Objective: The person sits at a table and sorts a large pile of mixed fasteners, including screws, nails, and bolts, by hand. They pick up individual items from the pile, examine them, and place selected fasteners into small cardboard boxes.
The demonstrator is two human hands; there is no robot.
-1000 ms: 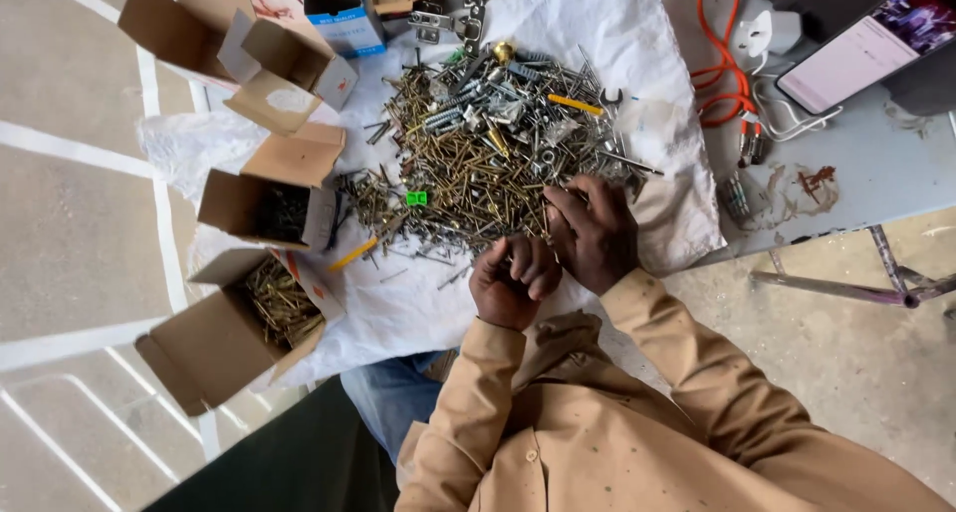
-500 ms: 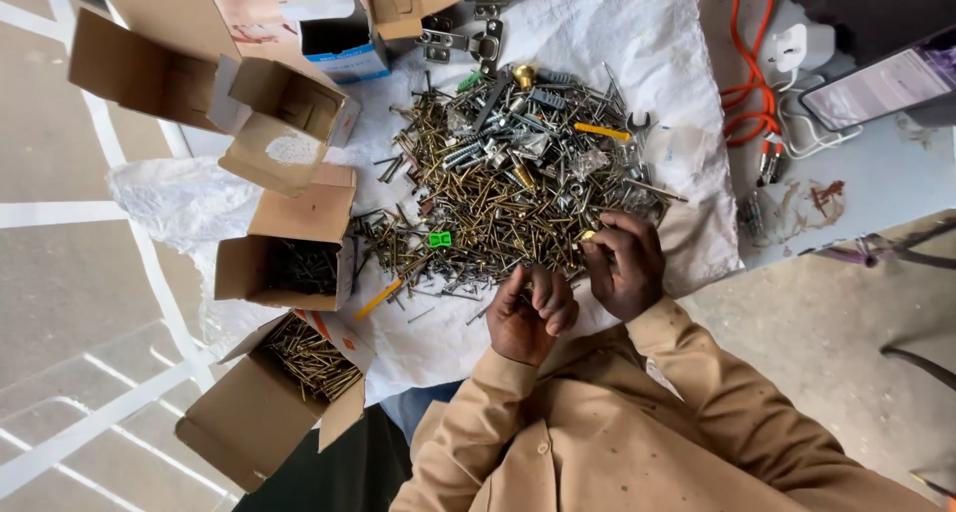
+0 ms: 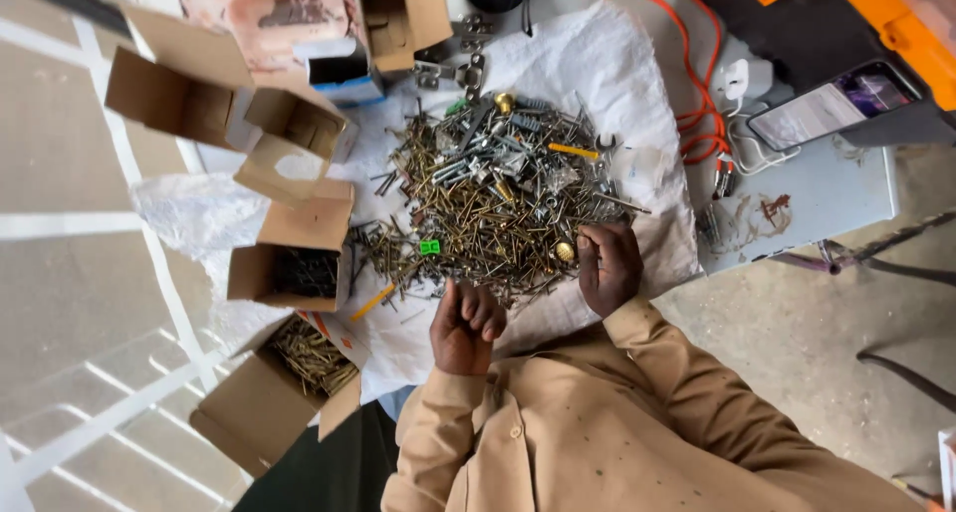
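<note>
A big heap of mixed screws, nails and metal fittings (image 3: 498, 198) lies on a white cloth (image 3: 627, 84) on the table. My right hand (image 3: 609, 268) rests on the near right edge of the heap, its fingers bent together and pinching at screws beside a round brass piece (image 3: 565, 251). My left hand (image 3: 466, 328) hovers just off the near edge of the heap, palm up. Its fingers are curled closed, and what lies inside them is hidden. Both tan sleeves (image 3: 637, 422) reach up from the bottom of the view.
Open cardboard boxes stand left of the heap: one with dark screws (image 3: 294, 263), one with brass screws (image 3: 299, 358), and empty ones (image 3: 184, 94) farther back. An orange cable (image 3: 697, 84), a phone (image 3: 827, 104) and an orange case (image 3: 876, 14) lie at the right.
My hands have drawn apart: the right hand slid right along the heap's edge and the left hand stayed near the front. The camera view has shifted closer over the table.
</note>
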